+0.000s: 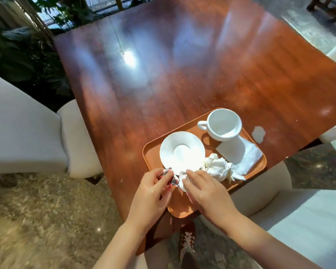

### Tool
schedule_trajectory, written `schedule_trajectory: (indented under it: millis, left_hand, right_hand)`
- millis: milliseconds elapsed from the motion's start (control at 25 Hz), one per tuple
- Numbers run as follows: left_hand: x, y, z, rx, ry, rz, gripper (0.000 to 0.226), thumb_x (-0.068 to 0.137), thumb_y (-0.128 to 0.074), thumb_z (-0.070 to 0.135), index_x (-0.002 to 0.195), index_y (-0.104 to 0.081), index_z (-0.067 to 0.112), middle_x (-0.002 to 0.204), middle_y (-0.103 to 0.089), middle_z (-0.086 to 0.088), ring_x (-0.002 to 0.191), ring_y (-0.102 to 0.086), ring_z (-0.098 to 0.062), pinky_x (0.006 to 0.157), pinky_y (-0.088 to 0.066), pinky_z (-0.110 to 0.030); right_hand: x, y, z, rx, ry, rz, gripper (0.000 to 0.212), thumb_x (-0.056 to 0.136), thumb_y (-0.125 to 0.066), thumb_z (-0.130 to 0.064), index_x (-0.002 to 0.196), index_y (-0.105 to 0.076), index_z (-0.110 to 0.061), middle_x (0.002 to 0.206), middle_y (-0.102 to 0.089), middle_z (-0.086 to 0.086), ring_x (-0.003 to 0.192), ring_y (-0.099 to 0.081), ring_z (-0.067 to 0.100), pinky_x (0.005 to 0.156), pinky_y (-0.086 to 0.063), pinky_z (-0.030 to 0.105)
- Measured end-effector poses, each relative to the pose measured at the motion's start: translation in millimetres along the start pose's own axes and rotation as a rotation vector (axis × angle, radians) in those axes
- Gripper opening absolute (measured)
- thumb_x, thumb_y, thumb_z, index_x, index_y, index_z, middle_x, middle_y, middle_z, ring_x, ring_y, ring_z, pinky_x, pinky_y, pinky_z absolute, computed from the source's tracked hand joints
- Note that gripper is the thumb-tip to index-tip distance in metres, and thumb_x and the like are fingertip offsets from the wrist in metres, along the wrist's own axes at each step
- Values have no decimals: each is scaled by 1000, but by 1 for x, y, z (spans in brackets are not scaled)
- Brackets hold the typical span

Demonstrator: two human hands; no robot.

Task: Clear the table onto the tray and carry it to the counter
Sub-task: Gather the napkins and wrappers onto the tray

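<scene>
An orange-brown tray (pixel 155 146) lies at the near right corner of the wooden table (pixel 163 78). On it stand a white saucer (pixel 182 150) and, farther back, an empty white cup (pixel 224 125). A flat white napkin (pixel 239 152) and a crumpled white tissue (pixel 219 167) lie on its right half. My left hand (pixel 153 195) pinches a red and silver wrapper (pixel 168 177) at the tray's near edge. My right hand (pixel 206 193) rests over a white crumpled paper (pixel 181 181) beside it.
A small white scrap (pixel 258 133) lies on the table right of the tray. Cream upholstered chairs stand at the left (pixel 27 133) and at the near right (pixel 299 210). Green plants fill the far left. My shoe (pixel 186 241) shows on the speckled floor below.
</scene>
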State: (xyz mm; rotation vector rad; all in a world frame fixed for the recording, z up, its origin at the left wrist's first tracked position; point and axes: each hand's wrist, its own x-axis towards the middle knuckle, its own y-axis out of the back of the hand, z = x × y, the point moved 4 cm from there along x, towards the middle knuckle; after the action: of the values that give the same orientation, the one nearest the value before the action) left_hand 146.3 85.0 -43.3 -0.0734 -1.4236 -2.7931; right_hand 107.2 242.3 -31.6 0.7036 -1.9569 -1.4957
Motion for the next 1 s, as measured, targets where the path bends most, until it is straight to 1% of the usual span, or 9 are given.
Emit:
schedule_trajectory:
  millis: [160, 280, 400, 480, 600, 720, 840, 920, 1000]
  left_hand:
    - [-12, -13, 4, 61, 5, -7, 42, 79, -66, 16, 121, -61, 17, 117, -62, -5, 107, -54, -18, 93, -42, -20]
    - [-15, -21, 4, 134, -1, -23, 42, 78, -66, 16, 120, -60, 18, 117, -63, -5, 105, -57, -21, 88, -51, -33]
    - [-14, -26, 8, 243, 4, -14, 47, 74, -72, 16, 120, -60, 19, 117, -64, -6, 106, -60, -26, 84, -52, -40]
    - [-13, -26, 11, 286, 4, 10, 50, 73, -74, 19, 120, -60, 20, 120, -64, -7, 109, -58, -27, 85, -49, -42]
    - [-16, -20, 17, 265, 42, 85, 45, 75, -70, 28, 119, -60, 21, 123, -61, -5, 114, -54, -23, 89, -46, -41]
    - [-32, -25, 33, 208, -19, 147, 43, 73, -70, 28, 114, -61, 20, 116, -61, -3, 109, -53, -20, 85, -45, -35]
    - [-46, -45, 52, 188, -141, 91, 45, 68, -74, 23, 109, -58, 20, 109, -62, -2, 105, -53, -19, 80, -47, -33]
    - [-48, -54, 58, 183, -158, 47, 41, 66, -76, 17, 104, -62, 19, 101, -66, -1, 97, -57, -18, 76, -51, -31]
    - [-45, -58, 58, 190, -156, 22, 34, 65, -78, 11, 97, -68, 16, 93, -69, 1, 86, -63, -17, 69, -54, -28]
  right_hand:
    - [-11, -5, -4, -61, 80, 31, 43, 60, -81, -5, 101, -68, -5, 102, -72, 15, 93, -66, 28, 84, -55, 35]
    - [-15, -13, -1, -80, 116, 36, 41, 60, -83, -8, 98, -69, -5, 96, -73, 13, 91, -67, 26, 89, -53, 37]
    - [-20, -16, 2, -83, 140, 42, 35, 60, -83, -10, 93, -70, -6, 94, -74, 11, 90, -67, 24, 96, -48, 38]
    - [-25, -14, 4, -98, 172, 69, 29, 64, -80, -11, 92, -71, -7, 95, -73, 10, 91, -67, 22, 101, -42, 38]
    - [-34, -2, 8, -72, 230, 140, 17, 78, -67, -12, 95, -67, -9, 100, -72, 8, 95, -64, 22, 105, -38, 39]
    - [-43, 19, 28, -31, 225, 259, 22, 81, -60, -11, 102, -67, -8, 102, -71, 10, 98, -58, 23, 94, -43, 39]
    - [-58, 30, 82, -15, 63, 362, 32, 77, -63, -4, 109, -63, -6, 97, -69, 17, 90, -59, 31, 77, -49, 42]
    - [-69, 30, 120, -70, -52, 327, 35, 75, -64, -4, 110, -60, -4, 95, -68, 21, 84, -61, 37, 71, -53, 44]
    - [-77, 26, 145, -114, -93, 244, 30, 72, -70, -1, 101, -65, 0, 92, -68, 21, 81, -63, 38, 70, -55, 45]
